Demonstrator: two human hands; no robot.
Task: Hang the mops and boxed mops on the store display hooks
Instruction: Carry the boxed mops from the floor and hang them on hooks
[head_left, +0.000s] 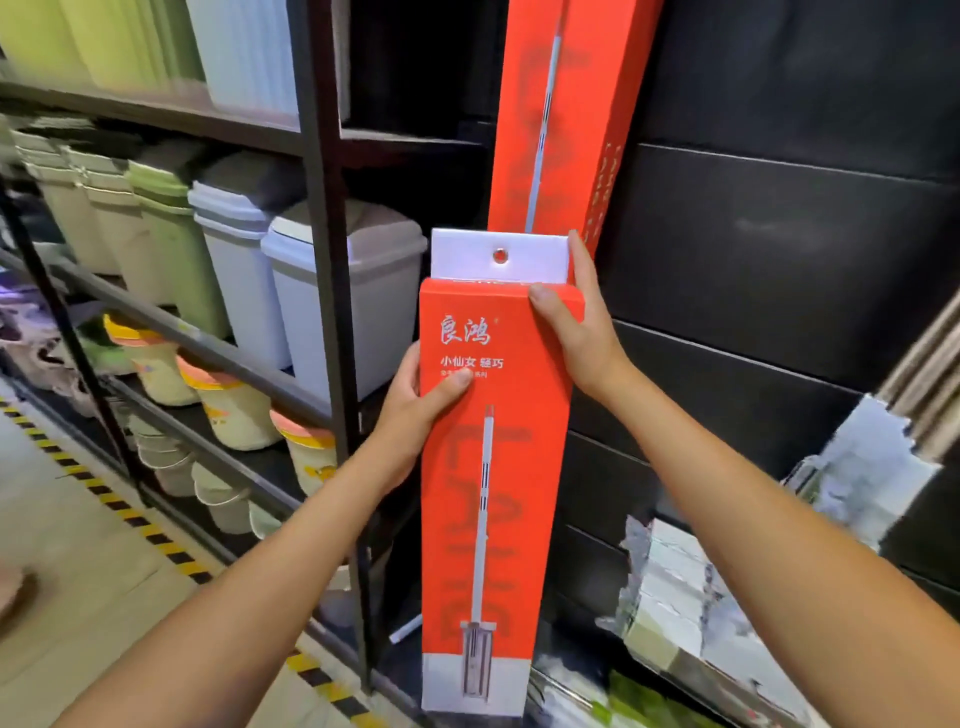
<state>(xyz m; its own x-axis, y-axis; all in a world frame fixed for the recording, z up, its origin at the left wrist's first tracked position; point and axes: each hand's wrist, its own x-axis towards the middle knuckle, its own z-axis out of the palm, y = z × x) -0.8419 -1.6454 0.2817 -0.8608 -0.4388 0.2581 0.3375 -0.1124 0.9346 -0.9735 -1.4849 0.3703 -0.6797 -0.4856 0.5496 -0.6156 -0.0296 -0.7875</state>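
as left hand and right hand fingers grip red mop box (contents hidden), lidded bins beside

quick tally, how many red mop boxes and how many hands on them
red mop boxes: 2, the held box and the upper box
hands: 2, left hand and right hand, both on the held box
total: 4

Red boxed mop upright, white hang tab with eyelet atop; second box above, probably hung
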